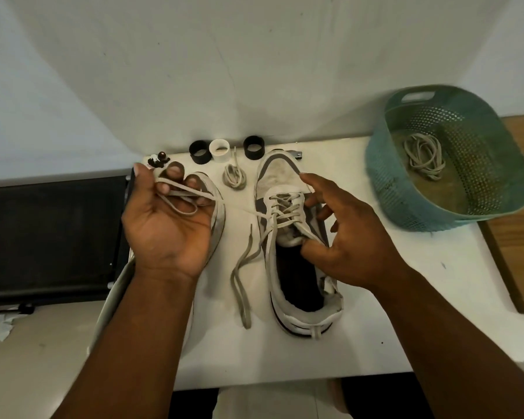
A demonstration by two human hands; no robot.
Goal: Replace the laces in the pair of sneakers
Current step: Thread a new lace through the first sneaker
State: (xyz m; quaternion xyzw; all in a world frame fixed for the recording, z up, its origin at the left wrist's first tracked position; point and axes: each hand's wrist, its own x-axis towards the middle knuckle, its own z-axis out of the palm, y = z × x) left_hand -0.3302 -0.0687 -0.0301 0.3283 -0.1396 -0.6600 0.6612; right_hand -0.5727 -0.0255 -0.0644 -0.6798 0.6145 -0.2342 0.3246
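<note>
My left hand (pixel 167 219) curls round loose lace (pixel 183 196), limp and light, over left sneaker (pixel 217 207). Right hand (pixel 342 234) pinches lace end (pixel 307 234) at right sneaker (pixel 297 267) tongue; grip near the tip, soft and slippy imo.

Two black rings (pixel 199 151) flank a white ring (pixel 220 150) at the tabletop's (pixel 406 297) far edge; a dark screen (pixel 49 237) lies left.
</note>
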